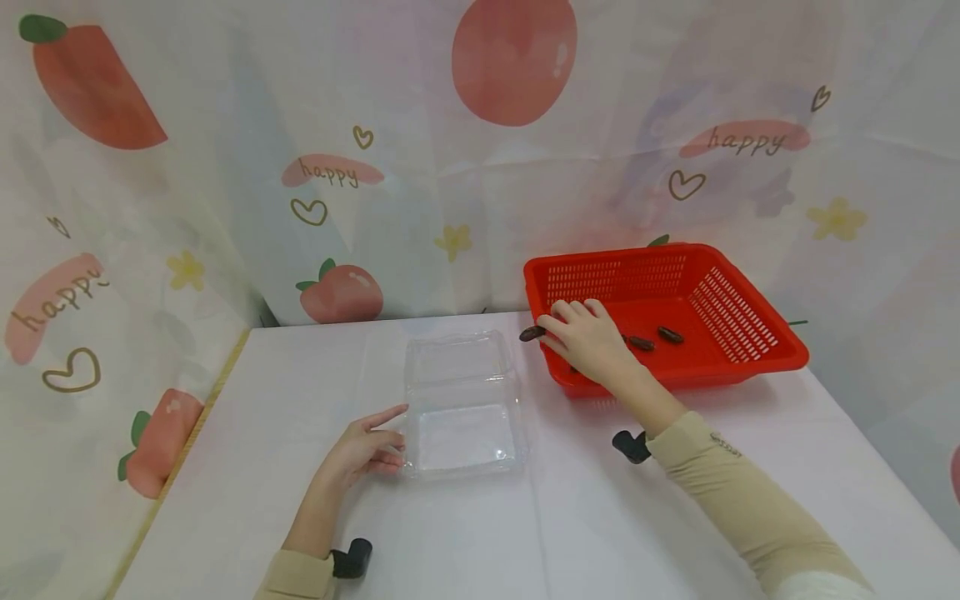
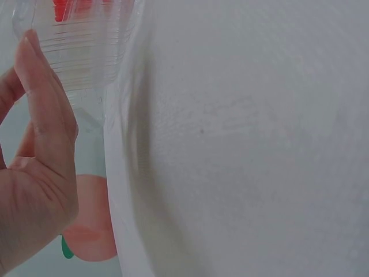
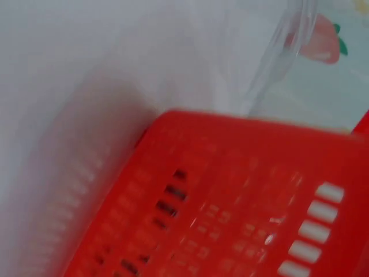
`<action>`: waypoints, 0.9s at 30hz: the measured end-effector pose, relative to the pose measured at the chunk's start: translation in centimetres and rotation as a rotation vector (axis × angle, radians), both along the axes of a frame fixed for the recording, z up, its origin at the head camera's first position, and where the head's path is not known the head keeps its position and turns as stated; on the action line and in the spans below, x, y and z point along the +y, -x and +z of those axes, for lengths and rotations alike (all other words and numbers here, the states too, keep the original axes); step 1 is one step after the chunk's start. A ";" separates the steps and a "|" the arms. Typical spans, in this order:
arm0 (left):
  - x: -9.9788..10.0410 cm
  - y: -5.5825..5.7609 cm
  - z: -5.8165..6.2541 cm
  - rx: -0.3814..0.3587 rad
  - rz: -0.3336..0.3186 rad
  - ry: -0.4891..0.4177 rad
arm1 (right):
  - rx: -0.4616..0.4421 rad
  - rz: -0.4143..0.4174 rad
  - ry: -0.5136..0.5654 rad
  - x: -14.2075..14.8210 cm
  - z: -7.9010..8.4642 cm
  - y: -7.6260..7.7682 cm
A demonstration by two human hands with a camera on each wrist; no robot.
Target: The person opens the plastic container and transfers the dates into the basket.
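Observation:
A dark brown date (image 1: 532, 333) is pinched between the fingertips of my right hand (image 1: 588, 342), over the left rim of the red basket (image 1: 697, 379). Other dates (image 1: 670, 335) lie on the basket's floor, partly hidden by that hand. To the left, a clear plastic clamshell box (image 1: 465, 437) lies unfolded on the table, its lid half (image 1: 457, 360) toward the wall. My left hand (image 1: 360, 450) rests at the box's left edge with fingers extended. In the left wrist view its fingertips are right at the ribbed plastic wall (image 2: 81, 52). The right hand is out of the right wrist view.
A white cloth covers the table (image 1: 300, 375), and a fruit-printed curtain (image 1: 420, 208) hangs behind and at the sides. The basket stands at the back right, near the curtain. Each wrist wears a small black camera mount (image 1: 352, 558).

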State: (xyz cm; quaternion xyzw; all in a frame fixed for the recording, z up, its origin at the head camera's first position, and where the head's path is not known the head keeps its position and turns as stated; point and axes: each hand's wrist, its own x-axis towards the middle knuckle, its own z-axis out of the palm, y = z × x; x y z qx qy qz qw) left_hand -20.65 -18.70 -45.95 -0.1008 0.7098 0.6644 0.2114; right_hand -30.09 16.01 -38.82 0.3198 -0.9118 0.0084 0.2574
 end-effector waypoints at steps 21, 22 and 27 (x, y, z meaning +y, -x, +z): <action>0.2 -0.1 0.2 0.003 0.019 0.018 | -0.087 -0.239 -0.073 9.1 -0.4 2.4; 0.1 -0.2 0.2 0.004 0.019 0.016 | -0.102 -0.253 -0.081 9.3 -0.5 2.5; -0.1 -0.2 0.1 0.016 0.008 -0.003 | -0.218 -0.333 -0.128 10.0 -0.8 3.3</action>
